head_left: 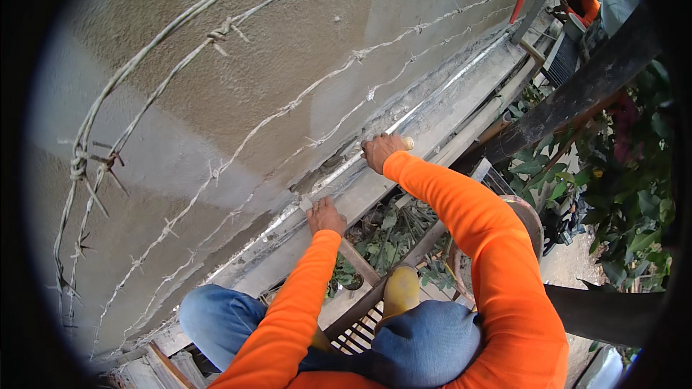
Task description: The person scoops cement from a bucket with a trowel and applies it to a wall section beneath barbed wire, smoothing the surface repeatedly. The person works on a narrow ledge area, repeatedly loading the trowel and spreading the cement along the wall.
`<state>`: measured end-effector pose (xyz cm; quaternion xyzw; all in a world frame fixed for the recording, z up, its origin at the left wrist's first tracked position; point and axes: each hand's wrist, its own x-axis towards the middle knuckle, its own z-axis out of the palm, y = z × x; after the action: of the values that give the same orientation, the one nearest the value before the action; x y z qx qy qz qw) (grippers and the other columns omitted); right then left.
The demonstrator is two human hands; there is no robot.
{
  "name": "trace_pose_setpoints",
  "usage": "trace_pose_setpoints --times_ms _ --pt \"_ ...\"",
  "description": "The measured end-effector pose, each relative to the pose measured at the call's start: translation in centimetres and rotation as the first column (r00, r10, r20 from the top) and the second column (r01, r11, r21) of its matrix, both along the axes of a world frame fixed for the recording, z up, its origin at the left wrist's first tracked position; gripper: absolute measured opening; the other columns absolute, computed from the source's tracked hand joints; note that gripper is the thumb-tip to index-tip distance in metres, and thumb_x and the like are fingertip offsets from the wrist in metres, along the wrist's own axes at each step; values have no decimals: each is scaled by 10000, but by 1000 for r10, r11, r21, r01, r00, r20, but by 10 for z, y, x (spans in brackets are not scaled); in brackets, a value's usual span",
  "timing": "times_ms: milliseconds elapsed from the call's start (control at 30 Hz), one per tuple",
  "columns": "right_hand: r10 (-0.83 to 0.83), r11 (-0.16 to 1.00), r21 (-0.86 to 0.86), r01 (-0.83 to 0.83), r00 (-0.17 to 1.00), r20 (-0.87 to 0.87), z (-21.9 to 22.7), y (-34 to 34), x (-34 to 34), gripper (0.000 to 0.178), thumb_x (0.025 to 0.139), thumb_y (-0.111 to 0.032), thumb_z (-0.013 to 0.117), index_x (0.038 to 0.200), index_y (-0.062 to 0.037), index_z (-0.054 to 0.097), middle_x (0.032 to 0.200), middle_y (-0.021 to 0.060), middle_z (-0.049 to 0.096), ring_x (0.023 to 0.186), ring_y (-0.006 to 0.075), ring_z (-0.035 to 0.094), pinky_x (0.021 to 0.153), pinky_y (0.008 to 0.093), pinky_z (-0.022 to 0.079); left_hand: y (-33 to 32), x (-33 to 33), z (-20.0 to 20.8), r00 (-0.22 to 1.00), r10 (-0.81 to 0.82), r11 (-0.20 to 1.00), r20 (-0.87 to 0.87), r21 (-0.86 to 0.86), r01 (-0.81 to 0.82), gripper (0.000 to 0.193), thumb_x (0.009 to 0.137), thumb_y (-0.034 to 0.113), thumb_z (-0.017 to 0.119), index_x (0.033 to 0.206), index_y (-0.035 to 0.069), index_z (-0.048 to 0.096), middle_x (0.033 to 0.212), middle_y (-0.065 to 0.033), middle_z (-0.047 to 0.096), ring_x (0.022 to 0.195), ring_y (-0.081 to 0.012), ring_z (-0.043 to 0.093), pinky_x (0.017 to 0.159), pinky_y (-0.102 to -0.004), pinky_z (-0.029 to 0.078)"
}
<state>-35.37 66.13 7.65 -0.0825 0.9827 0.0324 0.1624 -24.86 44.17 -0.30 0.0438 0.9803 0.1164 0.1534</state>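
My right hand (380, 151) is closed round a tool with a pale, rounded handle end (408, 143) sticking out beside the palm. The tool's working end is hidden at the joint between wall and ledge. Nearer to me, my left hand (326, 216) lies on the edge of the long grey ledge (436, 130), its fingers apart and bent over the surface. A whitish strip (432, 97) runs along the foot of the rendered wall (288, 50), passing close by both hands.
Strands of barbed wire (288, 106) cross before the wall. Red-handled cutters (520, 1) hang at the upper right. Below are a slatted metal step (353, 331), my yellow boot (401, 289), a dark pole (569, 86) and leafy plants (645, 202). Another person (582, 3) crouches far off.
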Motion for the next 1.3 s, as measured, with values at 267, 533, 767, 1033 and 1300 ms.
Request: trace_pose_setpoints --times_ms 267,533,767,1033,1300 --pt "-165 973 -178 146 981 -98 0 15 51 403 1042 -458 537 1281 -153 647 1100 174 717 1151 359 655 939 547 492 3 0 -5 1000 16 999 26 -42 -15 624 789 247 765 1346 66 549 1357 -104 597 1344 -280 497 1091 -434 358" --pt "-273 899 -402 173 940 -205 213 151 192 381 1002 -458 607 1103 -97 669 810 182 708 834 413 702 740 509 544 7 -1 -13 995 10 996 -99 -92 -19 619 821 279 752 1368 61 561 1382 -136 602 1318 -318 532 1119 -479 363" --pt "-669 725 350 594 727 152 287 196 356 292 962 -349 603 966 -114 774 771 186 728 751 388 731 756 486 600 14 -2 -8 982 14 995 -191 -97 -33 604 826 312 742 1342 48 568 1354 -144 622 1297 -325 552 1095 -478 387" --pt "-429 895 167 414 901 65 252 170 418 243 949 -314 620 908 -107 741 661 156 685 616 379 699 607 502 578 15 -3 -8 981 47 992 -190 -106 -68 576 839 317 718 1326 36 591 1349 -139 636 1299 -322 555 1111 -481 381" --pt "-544 790 307 531 838 -48 245 198 443 269 874 -340 743 1137 -287 741 1038 -4 639 1049 240 603 920 465 434 13 -2 -15 976 39 993 -216 -105 -63 593 830 308 712 1344 37 591 1366 -139 633 1298 -324 554 1124 -481 374"
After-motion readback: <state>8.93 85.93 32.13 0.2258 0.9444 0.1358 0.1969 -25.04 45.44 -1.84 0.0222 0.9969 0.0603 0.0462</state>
